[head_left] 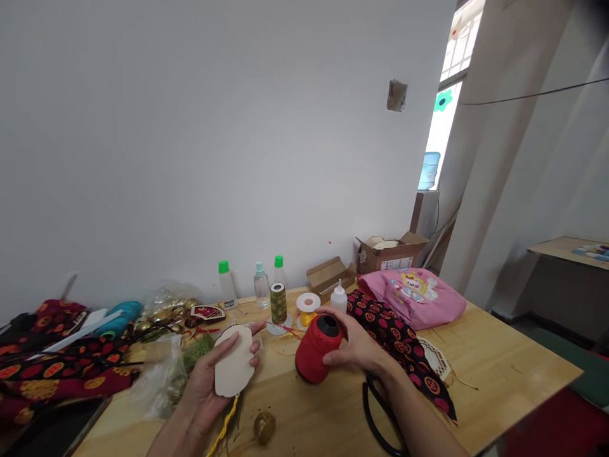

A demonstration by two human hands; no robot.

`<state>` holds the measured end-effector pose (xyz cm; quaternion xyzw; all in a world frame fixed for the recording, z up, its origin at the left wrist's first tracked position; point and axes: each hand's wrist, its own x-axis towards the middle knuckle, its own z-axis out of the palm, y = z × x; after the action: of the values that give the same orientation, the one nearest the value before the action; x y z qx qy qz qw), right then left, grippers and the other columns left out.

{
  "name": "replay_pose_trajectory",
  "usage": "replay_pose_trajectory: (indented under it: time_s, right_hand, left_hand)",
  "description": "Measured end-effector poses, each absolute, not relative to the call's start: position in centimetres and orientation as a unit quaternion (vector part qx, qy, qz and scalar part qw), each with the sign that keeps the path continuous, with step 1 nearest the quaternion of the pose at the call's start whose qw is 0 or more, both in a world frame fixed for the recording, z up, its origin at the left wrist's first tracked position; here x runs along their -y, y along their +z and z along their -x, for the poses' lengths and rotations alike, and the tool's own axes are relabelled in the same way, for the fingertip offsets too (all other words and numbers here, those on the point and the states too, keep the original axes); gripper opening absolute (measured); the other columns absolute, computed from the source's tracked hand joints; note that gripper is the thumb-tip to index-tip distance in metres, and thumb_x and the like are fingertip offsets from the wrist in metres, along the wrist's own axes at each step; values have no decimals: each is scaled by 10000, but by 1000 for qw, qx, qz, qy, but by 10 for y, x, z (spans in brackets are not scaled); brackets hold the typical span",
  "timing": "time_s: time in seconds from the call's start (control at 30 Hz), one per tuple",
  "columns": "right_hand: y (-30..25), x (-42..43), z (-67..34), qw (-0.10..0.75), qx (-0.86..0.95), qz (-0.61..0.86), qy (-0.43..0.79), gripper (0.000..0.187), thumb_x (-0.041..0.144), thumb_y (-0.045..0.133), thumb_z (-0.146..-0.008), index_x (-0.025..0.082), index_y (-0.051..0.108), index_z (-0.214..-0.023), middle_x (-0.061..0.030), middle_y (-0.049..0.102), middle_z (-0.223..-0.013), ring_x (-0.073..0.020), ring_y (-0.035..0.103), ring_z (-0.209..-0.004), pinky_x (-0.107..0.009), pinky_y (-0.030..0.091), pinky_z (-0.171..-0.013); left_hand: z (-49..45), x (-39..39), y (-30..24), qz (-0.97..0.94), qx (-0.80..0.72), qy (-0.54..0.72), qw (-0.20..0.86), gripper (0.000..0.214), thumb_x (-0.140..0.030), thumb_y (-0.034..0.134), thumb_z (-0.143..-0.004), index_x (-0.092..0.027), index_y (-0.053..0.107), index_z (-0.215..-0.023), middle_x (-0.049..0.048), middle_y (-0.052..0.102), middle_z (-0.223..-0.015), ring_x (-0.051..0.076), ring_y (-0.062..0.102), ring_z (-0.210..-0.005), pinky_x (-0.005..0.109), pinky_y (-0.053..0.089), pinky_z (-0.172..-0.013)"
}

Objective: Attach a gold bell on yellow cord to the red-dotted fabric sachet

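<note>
Left grip [207, 381] clenched around a pale wooden plaque [234, 362] with scalloped ends, low and left of centre: thumb across its face, fingertips [255, 360] curled round the far edge. A yellow braided cord [223, 425] trailing from beneath the plaque, toward the bottom edge of the frame.

Right grip [356, 339] grasping a red thread spool [314, 355], fingers over the black top end, the spool tilted just right of centre above the wooden counter [480, 374]. Under that wrist, black-handled scissors [375, 412]; beside them, black fabric [399, 343] with a red pattern, running beneath a pink bag [412, 298].

Along the wall at upper centre, two green-capped bottles [227, 285], a clear bottle [261, 285], an olive-gold thread spool [278, 303], a yellow cord reel [307, 311] and a white glue bottle [339, 297]. Farther right, a cardboard box [390, 255]. At far left, heaped red-and-black fabric [61, 365].
</note>
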<state>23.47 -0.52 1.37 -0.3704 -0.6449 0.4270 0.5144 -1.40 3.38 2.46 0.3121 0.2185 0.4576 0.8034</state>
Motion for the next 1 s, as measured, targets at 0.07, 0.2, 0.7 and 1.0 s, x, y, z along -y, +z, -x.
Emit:
replay_pose_trajectory:
  time_s: [0.07, 0.2, 0.7, 1.0]
  right_hand:
    - [16, 8, -236, 536, 613, 344, 468, 714, 164, 768, -434, 222, 486, -1088, -25, 538, -1051, -211, 490, -973, -323, 346, -873]
    - [14, 14, -239, 597, 510, 238, 572, 715, 265, 766, -413, 225, 504, -1076, -36, 579, -1011, -236, 526, -930, -347, 390, -825]
    - [17, -3, -252, 858, 342, 232, 304, 407, 202, 642, -635, 242, 515, -1020, -6, 603, -970, -164, 551, -902, -389, 360, -891]
    - [35, 27, -268, 711, 490, 475, 172, 529, 300, 631, -646, 227, 442, -1135, -47, 529, -1112, -225, 496, -995, -350, 372, -872]
  left_hand:
    - [13, -35, 26, -310, -233, 487, 783, 236, -104, 468, -750, -12, 585, -932, 97, 558, -656, 135, 514, -561, 245, 480, -503]
    - [14, -38, 22, -296, -250, 496, 777, 230, -125, 481, -735, -34, 595, -912, 88, 557, -635, 137, 516, -530, 246, 480, -463]
    - [17, -35, 20, -275, -150, 529, 789, 265, -130, 518, -686, -68, 599, -930, 79, 546, -641, 150, 501, -594, 270, 472, -536]
    - [34, -37, 28, -178, -32, 647, 740, 349, -164, 534, -659, -120, 520, -1005, 85, 576, -870, 122, 473, -614, 261, 482, -518]
